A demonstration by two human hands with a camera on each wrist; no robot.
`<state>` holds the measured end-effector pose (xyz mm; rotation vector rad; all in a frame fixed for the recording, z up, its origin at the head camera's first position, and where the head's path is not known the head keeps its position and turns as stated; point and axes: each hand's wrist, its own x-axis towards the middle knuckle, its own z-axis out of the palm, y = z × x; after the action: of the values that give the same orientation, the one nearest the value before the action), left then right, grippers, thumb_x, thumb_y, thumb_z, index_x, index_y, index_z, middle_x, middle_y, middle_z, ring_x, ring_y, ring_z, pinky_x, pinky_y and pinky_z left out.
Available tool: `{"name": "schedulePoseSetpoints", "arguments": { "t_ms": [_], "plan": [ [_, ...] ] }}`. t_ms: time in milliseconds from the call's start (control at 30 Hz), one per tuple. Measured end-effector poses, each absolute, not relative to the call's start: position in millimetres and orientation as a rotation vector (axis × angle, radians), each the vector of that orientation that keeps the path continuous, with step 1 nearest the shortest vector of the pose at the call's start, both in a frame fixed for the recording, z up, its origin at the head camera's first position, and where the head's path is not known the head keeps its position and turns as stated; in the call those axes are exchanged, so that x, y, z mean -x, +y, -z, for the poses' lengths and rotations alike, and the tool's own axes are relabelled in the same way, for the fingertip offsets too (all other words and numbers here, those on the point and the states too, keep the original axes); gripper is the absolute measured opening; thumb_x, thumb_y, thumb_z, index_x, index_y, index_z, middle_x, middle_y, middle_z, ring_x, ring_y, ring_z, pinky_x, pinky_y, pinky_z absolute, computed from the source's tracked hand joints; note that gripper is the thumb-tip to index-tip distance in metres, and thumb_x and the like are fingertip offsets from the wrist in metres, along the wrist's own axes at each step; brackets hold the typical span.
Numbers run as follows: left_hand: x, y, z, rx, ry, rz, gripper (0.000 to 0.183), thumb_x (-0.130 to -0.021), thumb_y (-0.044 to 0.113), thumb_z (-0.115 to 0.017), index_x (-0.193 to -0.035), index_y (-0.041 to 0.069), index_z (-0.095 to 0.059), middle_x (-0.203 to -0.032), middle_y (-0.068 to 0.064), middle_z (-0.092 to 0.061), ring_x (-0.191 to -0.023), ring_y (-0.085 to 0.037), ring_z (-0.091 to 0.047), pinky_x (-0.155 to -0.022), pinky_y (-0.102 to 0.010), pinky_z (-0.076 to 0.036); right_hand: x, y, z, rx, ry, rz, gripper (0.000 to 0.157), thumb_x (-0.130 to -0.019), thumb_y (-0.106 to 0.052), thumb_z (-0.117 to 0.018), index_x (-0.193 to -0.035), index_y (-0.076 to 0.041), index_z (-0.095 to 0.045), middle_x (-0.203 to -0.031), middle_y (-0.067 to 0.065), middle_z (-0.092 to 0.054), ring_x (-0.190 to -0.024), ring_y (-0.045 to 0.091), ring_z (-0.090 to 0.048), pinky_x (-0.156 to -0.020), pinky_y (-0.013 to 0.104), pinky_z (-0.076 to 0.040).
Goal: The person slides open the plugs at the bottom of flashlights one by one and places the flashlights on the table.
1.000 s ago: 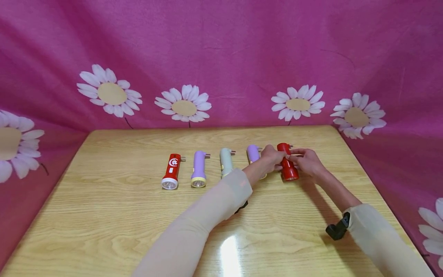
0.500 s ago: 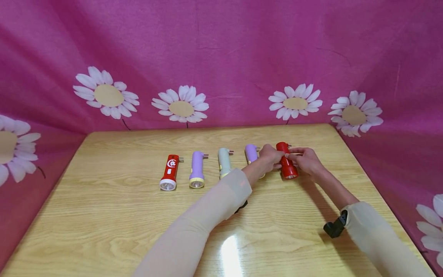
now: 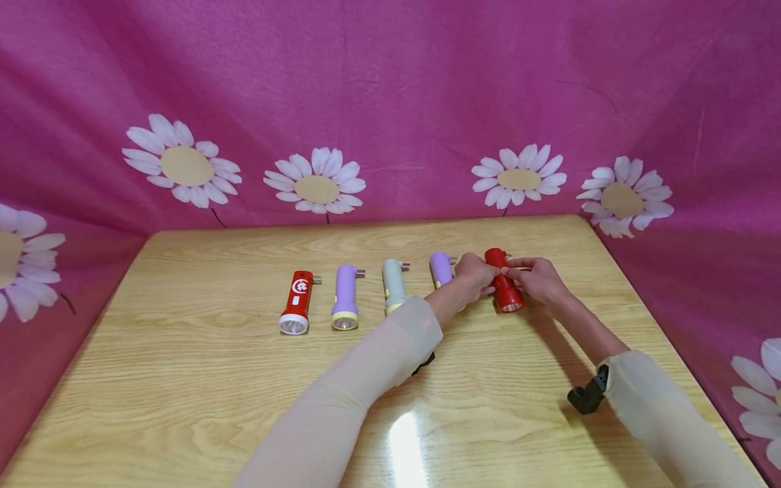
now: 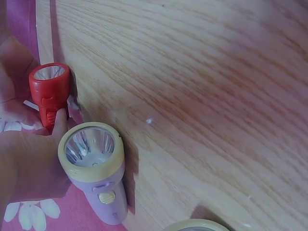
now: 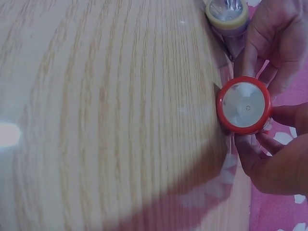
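Note:
A plain red flashlight lies at the right end of a row, lens toward me, its plug prongs at the far end. My left hand holds its handle from the left, fingers against the side. From the right, my right hand grips the same handle with thumb and fingers. In the left wrist view a left fingertip sits beside the red flashlight's switch. The right wrist view faces the lens of the red flashlight, with a hand on either side. A purple flashlight lies by my left hand, partly hidden in the head view.
Farther left in the row lie a pale green flashlight, a purple one with a yellow rim, and a red one with a white rim. They rest on a wooden table. A pink flowered cloth rises behind it.
Both hands stay on the plain red flashlight with hardly any motion. The head view has shifted slightly, so everything appears a little farther left and higher.

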<state>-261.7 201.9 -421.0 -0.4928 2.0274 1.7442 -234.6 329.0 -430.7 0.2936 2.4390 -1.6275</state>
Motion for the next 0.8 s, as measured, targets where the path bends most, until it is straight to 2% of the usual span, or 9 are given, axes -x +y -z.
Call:
{"name": "schedulePoseSetpoints", "arguments": {
  "t_ms": [133,333,567,800],
  "plan": [
    [261.6,200.5,420.8,0.487,2.028,-1.732,0.017,-0.078,0.001,-0.071,-0.084,0.003,-0.056,-0.077,-0.008,-0.055,-0.056,-0.018,-0.062,-0.059,-0.029,-0.056,235.2,328.2,430.6,-0.278,2.457,1.584,0.044,-0.093,-0.019,-0.054,-0.127,0.008,-0.045,-0.112,0.021,-0.052,-0.077,0.01,-0.056,-0.072,0.024,-0.052],
    [261.9,201.6,421.5,0.477,2.023,-1.737,0.02,-0.075,-0.005,-0.071,-0.085,0.001,-0.055,-0.079,-0.009,-0.055,-0.058,-0.02,-0.062,-0.06,-0.029,-0.056,236.0,327.9,431.2,-0.316,2.48,1.542,0.044,-0.093,-0.023,-0.054,-0.126,0.005,-0.047,-0.102,0.014,-0.051,-0.076,0.015,-0.05,-0.066,0.022,-0.05],
    [261.7,202.3,421.9,0.464,2.03,-1.747,0.027,-0.072,-0.007,-0.073,-0.091,-0.001,-0.056,-0.083,-0.01,-0.055,-0.064,-0.02,-0.062,-0.061,-0.029,-0.056,238.1,329.1,434.5,-0.32,2.46,1.558,0.044,-0.093,-0.021,-0.054,-0.126,0.006,-0.047,-0.103,0.014,-0.051,-0.074,0.011,-0.05,-0.064,0.019,-0.049],
    [261.8,203.6,422.0,0.442,2.04,-1.753,0.026,-0.07,-0.008,-0.074,-0.089,-0.001,-0.056,-0.081,-0.008,-0.055,-0.064,-0.019,-0.062,-0.064,-0.029,-0.056,238.3,328.2,432.2,-0.335,2.467,1.549,0.043,-0.093,-0.021,-0.054,-0.125,0.006,-0.048,-0.102,0.013,-0.052,-0.075,0.012,-0.051,-0.065,0.02,-0.05]
  ]
}}
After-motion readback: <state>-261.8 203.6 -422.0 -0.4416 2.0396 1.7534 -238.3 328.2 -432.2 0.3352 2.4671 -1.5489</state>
